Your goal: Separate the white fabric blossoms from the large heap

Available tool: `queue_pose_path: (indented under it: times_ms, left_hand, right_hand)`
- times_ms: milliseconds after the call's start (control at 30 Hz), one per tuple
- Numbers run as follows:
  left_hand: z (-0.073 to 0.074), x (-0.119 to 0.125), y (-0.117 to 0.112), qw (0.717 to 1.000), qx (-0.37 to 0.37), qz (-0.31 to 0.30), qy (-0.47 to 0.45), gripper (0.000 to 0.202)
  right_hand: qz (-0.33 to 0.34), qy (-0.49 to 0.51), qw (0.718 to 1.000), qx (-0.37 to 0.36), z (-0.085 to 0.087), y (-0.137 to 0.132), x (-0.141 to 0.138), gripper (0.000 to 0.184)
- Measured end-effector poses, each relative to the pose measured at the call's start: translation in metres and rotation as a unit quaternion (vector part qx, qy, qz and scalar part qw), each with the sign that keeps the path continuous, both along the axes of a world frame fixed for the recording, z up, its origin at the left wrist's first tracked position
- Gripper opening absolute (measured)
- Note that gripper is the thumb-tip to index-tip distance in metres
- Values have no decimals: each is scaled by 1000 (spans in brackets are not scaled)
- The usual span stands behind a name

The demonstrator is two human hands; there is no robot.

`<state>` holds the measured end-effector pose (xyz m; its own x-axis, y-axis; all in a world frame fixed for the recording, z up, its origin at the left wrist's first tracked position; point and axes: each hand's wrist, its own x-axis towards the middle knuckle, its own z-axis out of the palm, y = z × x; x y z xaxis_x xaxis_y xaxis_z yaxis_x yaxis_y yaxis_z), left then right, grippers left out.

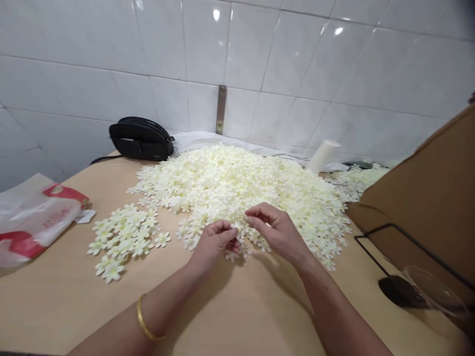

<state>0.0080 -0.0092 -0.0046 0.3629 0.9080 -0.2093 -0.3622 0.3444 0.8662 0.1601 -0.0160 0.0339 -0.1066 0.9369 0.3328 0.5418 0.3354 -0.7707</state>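
Note:
A broad heap of white, pale-yellow-centred artificial flowers (230,173) covers the middle of the table. At its front edge my left hand (215,242), with a gold bangle on the wrist, is closed in a pinch on a white flower (239,230). Just to the right and slightly higher, my right hand (276,230) has thumb and forefinger pressed together near that flower. Whatever lies between those fingertips is too small to make out. A smaller, looser group of the same flowers (126,235) lies left of my left hand.
Behind the heap on the left sits a black pouch (141,138). A red and white plastic bag (40,217) lies at the left. On the right stand a cardboard box (426,198), a black wire frame (393,227) and a clear cup (434,291). A white roll (322,155) leans behind.

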Motion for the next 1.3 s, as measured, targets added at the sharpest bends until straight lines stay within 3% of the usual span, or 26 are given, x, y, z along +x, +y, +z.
queue_pose_path:
  times_ms: [200, 433, 667, 1067, 1300]
  left_hand:
    - [0, 9, 6, 999, 3, -2, -53, 24]
    - [-8, 12, 10, 999, 18, -11, -39, 29]
    - [-16, 6, 9, 999, 5, -35, -37, 22]
    - [-14, 5, 8, 998, -4, -47, -49, 18]
    - [-6, 5, 5, 998, -13, -35, -56, 18]
  right_hand:
    - [66, 46, 995, -66, -17, -3, -5, 16]
    - [52, -70, 994, 63, -27, -3, 0, 20]
    - [57, -148, 987, 38, -29, -5, -3, 19]
    - [48, -9, 998, -43, -28, -7, -1, 23]
    - [64, 111, 985, -116, -28, -6, -2, 20]
